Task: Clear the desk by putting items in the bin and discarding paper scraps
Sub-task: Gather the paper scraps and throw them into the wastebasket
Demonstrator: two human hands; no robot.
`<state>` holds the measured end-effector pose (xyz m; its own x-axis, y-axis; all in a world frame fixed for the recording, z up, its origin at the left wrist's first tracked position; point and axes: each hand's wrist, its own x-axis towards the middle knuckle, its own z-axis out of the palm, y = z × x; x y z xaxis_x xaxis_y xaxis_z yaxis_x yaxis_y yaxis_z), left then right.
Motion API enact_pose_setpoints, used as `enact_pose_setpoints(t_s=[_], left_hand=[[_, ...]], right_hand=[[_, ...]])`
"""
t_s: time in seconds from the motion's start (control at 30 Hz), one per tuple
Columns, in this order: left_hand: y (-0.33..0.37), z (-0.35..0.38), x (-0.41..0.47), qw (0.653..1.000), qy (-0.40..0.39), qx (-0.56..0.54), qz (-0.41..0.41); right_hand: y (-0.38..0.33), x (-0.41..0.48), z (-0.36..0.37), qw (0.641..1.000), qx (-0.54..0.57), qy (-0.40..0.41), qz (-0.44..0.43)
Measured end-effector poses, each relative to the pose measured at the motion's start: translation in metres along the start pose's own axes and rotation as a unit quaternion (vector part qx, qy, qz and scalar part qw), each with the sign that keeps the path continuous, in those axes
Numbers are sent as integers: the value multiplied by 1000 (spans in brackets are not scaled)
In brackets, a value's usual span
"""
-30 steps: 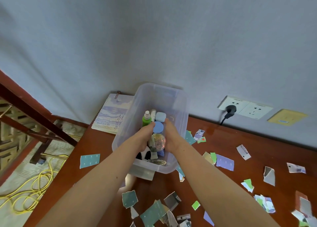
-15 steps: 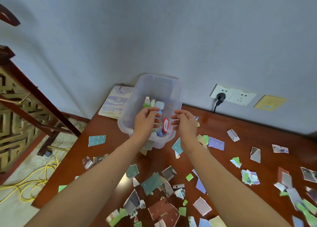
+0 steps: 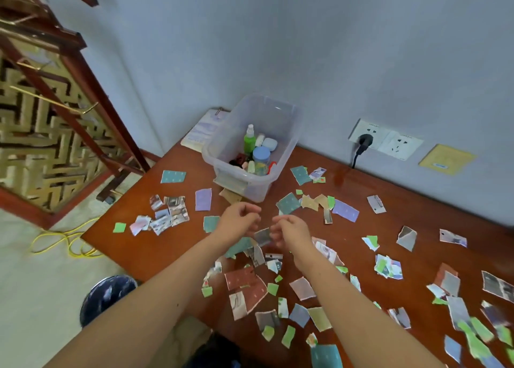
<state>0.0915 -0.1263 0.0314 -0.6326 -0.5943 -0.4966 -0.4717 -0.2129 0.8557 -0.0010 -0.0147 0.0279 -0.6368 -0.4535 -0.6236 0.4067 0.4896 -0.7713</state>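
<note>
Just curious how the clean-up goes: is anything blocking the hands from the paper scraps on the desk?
Nothing visible. Left hand and right hand hang empty, fingers loosely curled, just above the paper scraps lying loose on the desk; the clear bin stands farther back.

A single wide-angle camera, worn on the head, gives us our only view. It faces forward and steeply down across the wooden desk (image 3: pixel 417 200) toward the grey wall (image 3: pixel 306 47) behind it. Our forearms rise from the bottom edge, closest to the lens, with the left hand (image 3: pixel 239 223) and right hand (image 3: pixel 289 230) near mid-frame. The clear bin (image 3: pixel 267 114) stands farther off, against the wall and above centre. The floor (image 3: pixel 33 284) and a dark wastebasket (image 3: pixel 108 292) fall at lower left, while paper scraps (image 3: pixel 345 210) run off the lower right edge.
</note>
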Motion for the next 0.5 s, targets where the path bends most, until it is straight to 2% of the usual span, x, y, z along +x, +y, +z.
enact_pose_setpoints(t_s=[0.2, 0.3, 0.4, 0.5], left_hand=[[-58, 8, -34, 995, 7, 89, -41], [-85, 11, -43, 988, -22, 143, -63], [-101, 10, -54, 948, -77, 304, -53], [-108, 14, -66, 871, -103, 479, -26]], right_hand=[[53, -10, -9, 989, -135, -61, -6], [75, -15, -13, 966, -237, -99, -34], [91, -23, -18, 909, -372, -169, -81], [100, -32, -21, 813, -527, -218, -118]])
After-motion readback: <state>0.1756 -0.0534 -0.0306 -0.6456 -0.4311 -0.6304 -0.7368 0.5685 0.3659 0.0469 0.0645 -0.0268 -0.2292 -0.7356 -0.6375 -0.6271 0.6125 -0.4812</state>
